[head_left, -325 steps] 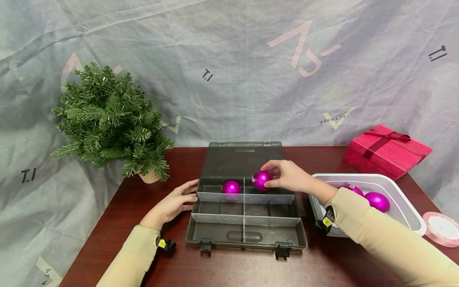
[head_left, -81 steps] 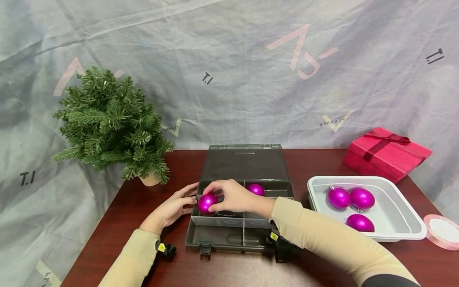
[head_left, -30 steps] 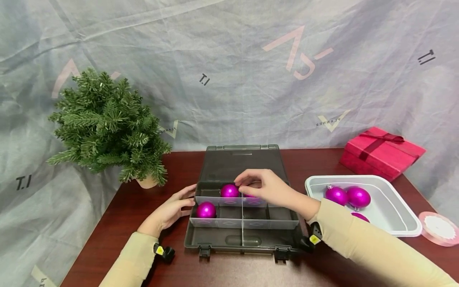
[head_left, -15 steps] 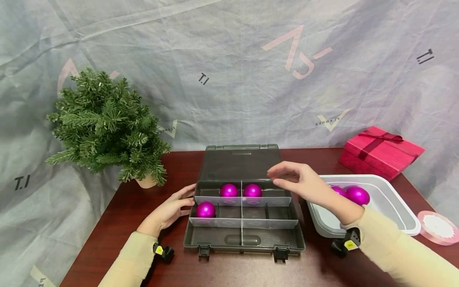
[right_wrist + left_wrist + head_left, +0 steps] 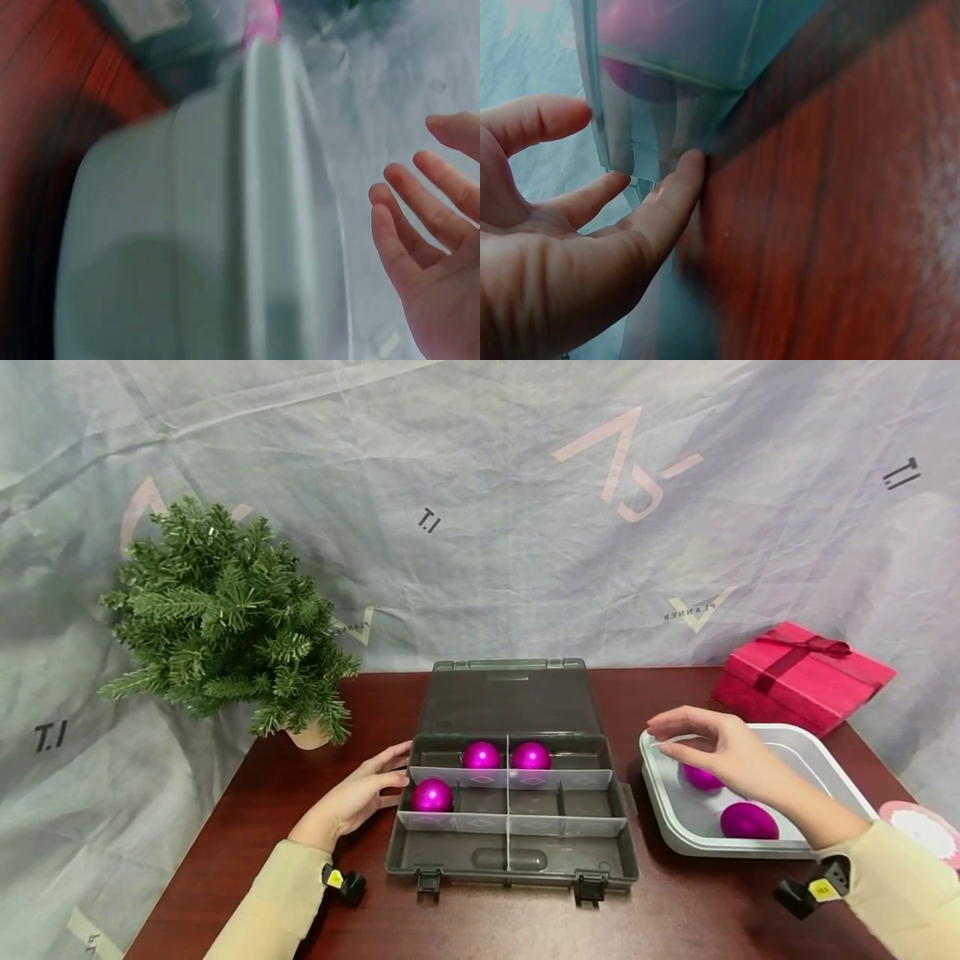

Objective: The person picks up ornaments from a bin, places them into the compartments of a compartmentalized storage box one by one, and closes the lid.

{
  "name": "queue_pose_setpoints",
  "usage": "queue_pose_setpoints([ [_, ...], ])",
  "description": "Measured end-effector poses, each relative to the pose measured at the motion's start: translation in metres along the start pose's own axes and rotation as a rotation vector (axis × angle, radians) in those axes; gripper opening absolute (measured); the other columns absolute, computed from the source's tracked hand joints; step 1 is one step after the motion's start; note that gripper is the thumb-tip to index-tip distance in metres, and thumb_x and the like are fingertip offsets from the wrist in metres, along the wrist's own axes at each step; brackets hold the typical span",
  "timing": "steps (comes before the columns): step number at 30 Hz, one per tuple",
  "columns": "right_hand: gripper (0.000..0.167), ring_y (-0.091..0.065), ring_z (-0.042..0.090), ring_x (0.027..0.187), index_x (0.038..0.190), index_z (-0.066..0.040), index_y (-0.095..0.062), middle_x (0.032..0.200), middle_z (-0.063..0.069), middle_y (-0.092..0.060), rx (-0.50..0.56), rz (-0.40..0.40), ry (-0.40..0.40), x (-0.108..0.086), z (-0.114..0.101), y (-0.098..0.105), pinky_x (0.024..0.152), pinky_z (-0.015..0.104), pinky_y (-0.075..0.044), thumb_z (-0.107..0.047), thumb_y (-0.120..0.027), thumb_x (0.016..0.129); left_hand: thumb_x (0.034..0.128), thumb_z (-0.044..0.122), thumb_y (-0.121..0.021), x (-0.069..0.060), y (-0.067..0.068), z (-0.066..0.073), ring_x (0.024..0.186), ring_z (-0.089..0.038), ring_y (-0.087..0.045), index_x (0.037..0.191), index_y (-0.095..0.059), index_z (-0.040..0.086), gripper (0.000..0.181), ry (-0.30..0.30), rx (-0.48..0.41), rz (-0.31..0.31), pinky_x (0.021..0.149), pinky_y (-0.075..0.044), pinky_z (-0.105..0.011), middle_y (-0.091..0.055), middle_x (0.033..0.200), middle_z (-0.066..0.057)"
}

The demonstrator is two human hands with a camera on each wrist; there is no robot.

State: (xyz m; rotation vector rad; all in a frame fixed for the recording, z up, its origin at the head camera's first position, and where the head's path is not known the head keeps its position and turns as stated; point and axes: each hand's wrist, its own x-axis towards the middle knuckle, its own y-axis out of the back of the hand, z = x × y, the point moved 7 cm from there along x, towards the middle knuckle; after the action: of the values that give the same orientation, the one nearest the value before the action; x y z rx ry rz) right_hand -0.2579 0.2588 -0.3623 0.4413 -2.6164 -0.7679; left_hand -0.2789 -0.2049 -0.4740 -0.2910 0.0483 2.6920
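Observation:
Three shiny magenta Christmas baubles sit in the open grey divided storage box (image 5: 570, 852): a left bauble (image 5: 481, 756) and a right bauble (image 5: 531, 757) in the back row, and another bauble (image 5: 432, 795) in the middle row's left compartment. My left hand (image 5: 352, 802) rests its straight fingers against the box's left side; the left wrist view shows these fingers (image 5: 679, 187) at the clear wall. Over the white tray (image 5: 678, 839) hovers my right hand (image 5: 731, 756), holding nothing, fingers loosely bent. Beneath it lie a half-hidden bauble (image 5: 701, 778) and a nearer bauble (image 5: 750, 821).
A small artificial fir tree (image 5: 225, 618) stands at the back left. Behind the tray is a red gift box (image 5: 802, 677) with a dark ribbon. A pink ribbon roll (image 5: 918, 827) lies right of the tray, partly covered by the sleeve. A grey cloth hangs behind the table.
Since 2.7 s ago, my right hand has put a bauble in the middle row's left compartment. It then left the back row and moved right over the tray. My left hand stays put.

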Motion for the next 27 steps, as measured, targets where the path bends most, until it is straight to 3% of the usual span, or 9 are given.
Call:
queue_pose_setpoints([
  [11, 0.038, -0.069, 0.006, 0.098, 0.121, -0.005, -0.070, 0.109, 0.006, -0.074, -0.211, 0.044, -0.005, -0.028, 0.037, 0.031, 0.080, 0.015, -0.051, -0.005, -0.082, 0.085, 0.0996, 0.004, -0.052, 0.001, 0.000, 0.000, 0.105, -0.018, -0.050, 0.163, -0.020, 0.007, 0.071, 0.004, 0.002, 0.000, 0.108, -0.034, -0.058, -0.024, 0.160, -0.024],
  [19, 0.045, -0.072, 0.008, 0.093, 0.120, -0.006, -0.072, 0.104, 0.009, -0.076, -0.327, 0.059, 0.037, -0.033, 0.051, 0.042, 0.078, 0.013, -0.050, -0.006, -0.088, 0.078, 0.1002, 0.005, -0.051, 0.001, 0.002, -0.001, 0.105, -0.017, -0.050, 0.163, -0.019, 0.006, 0.071, 0.007, 0.005, -0.005, 0.108, -0.033, -0.057, -0.022, 0.160, -0.024],
  [27, 0.048, -0.071, 0.009, 0.088, 0.113, -0.008, -0.076, 0.098, 0.002, -0.077, -0.490, 0.098, 0.082, -0.036, 0.054, 0.046, 0.073, 0.017, -0.048, -0.015, -0.095, 0.069, 0.0995, 0.003, -0.051, 0.000, 0.001, -0.002, 0.104, -0.019, -0.052, 0.163, -0.020, 0.007, 0.071, -0.003, 0.006, 0.001, 0.109, -0.031, -0.061, -0.023, 0.161, -0.024],
])
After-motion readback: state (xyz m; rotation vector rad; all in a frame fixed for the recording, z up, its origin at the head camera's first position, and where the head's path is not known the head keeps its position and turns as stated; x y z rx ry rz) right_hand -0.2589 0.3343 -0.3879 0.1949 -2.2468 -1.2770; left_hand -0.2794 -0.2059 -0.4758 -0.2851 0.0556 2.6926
